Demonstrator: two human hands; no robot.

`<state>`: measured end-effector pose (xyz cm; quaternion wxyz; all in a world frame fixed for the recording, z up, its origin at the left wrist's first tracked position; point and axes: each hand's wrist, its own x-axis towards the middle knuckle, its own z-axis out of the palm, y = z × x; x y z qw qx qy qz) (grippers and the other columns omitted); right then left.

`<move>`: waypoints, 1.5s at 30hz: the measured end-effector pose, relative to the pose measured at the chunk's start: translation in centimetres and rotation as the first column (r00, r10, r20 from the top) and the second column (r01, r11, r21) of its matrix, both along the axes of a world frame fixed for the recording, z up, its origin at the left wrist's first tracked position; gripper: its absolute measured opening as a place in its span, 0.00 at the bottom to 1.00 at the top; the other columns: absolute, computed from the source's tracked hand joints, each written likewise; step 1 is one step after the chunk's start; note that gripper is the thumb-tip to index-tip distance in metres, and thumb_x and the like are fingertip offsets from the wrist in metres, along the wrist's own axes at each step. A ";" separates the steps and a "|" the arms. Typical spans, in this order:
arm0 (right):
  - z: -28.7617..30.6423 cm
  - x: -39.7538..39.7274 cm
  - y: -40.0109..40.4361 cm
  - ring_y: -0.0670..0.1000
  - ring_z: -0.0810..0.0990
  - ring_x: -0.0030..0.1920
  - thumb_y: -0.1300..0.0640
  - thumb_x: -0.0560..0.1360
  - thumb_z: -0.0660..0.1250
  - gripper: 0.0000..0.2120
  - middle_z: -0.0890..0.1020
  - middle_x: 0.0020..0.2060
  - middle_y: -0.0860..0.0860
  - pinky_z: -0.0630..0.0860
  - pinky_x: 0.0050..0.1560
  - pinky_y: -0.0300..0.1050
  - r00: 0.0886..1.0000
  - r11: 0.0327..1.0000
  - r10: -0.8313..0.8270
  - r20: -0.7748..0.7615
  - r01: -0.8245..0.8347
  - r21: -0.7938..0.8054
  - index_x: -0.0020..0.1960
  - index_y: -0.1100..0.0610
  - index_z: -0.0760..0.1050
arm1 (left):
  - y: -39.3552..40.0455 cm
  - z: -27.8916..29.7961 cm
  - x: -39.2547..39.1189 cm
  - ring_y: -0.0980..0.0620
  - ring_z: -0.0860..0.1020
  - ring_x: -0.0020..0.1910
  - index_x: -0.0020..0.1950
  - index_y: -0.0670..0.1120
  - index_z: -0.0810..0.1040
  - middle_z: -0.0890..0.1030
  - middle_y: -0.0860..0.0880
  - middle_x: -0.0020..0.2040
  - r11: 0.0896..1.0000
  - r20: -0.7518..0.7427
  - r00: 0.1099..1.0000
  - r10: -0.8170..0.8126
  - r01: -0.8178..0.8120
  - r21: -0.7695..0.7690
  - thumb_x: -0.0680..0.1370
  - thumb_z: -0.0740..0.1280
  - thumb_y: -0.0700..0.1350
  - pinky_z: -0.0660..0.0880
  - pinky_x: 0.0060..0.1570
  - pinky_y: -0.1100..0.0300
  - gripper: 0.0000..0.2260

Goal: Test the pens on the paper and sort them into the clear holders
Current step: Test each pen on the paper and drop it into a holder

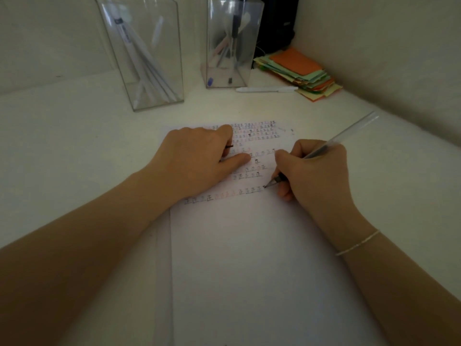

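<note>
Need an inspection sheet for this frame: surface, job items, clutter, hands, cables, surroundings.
Surface: white desk, lit dimly.
Job's things: white paper sheet with rows of small test marks; clear-barrelled pen, tip on the paper; left clear holder with white pens; right clear holder with mixed pens; white capped pen lying on the desk by the right holder.
Clutter: stack of orange, green and yellow paper slips.
Grippers: left hand rests on the paper, with a small dark piece at its fingers; right hand grips the clear-barrelled pen.
Cables: nothing seen.
Surroundings: pale walls; dark object in the corner.
</note>
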<state>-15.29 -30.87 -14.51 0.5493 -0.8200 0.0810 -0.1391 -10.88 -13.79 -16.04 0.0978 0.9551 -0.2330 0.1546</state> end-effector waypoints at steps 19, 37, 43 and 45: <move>0.4 0.2 -1.1 0.48 0.72 0.20 0.60 0.72 0.70 0.14 0.79 0.25 0.54 0.70 0.23 0.37 0.996 0.930 -0.007 0.086 -0.025 0.367 0.31 0.62 0.72 | -0.4 1.5 -1.1 0.57 0.71 0.30 0.55 0.46 0.67 0.76 0.51 0.38 0.866 -0.148 0.940 -0.308 0.212 -0.453 0.79 0.54 0.42 0.66 0.31 0.64 0.07; 0.4 0.2 -1.1 0.54 0.74 0.22 0.63 0.76 0.62 0.16 0.79 0.28 0.58 0.73 0.25 0.41 0.980 0.721 0.118 0.160 -0.196 0.664 0.30 0.60 0.70 | -1.1 1.0 -1.5 0.58 0.71 0.28 0.53 0.51 0.65 0.81 0.64 0.49 0.807 -0.303 0.862 -0.406 0.183 -0.562 0.77 0.66 0.45 0.69 0.33 0.70 0.11; 0.1 0.0 -0.9 0.49 0.71 0.20 0.62 0.72 0.69 0.11 0.77 0.25 0.57 0.70 0.24 0.35 0.978 0.878 0.170 0.123 -0.207 0.431 0.33 0.64 0.72 | -1.2 1.0 -1.6 0.63 0.78 0.40 0.52 0.48 0.68 0.84 0.56 0.49 0.798 -0.252 0.864 -0.435 0.241 -0.552 0.76 0.68 0.43 0.71 0.40 0.70 0.09; 0.3 -0.1 -0.9 0.50 0.74 0.21 0.59 0.69 0.71 0.10 0.78 0.25 0.57 0.73 0.27 0.36 0.972 0.863 0.206 0.117 -0.236 0.446 0.34 0.64 0.75 | -1.1 1.0 -1.5 0.63 0.79 0.39 0.52 0.46 0.70 0.84 0.54 0.48 0.790 -0.219 0.867 -0.448 0.270 -0.550 0.76 0.68 0.42 0.72 0.39 0.68 0.09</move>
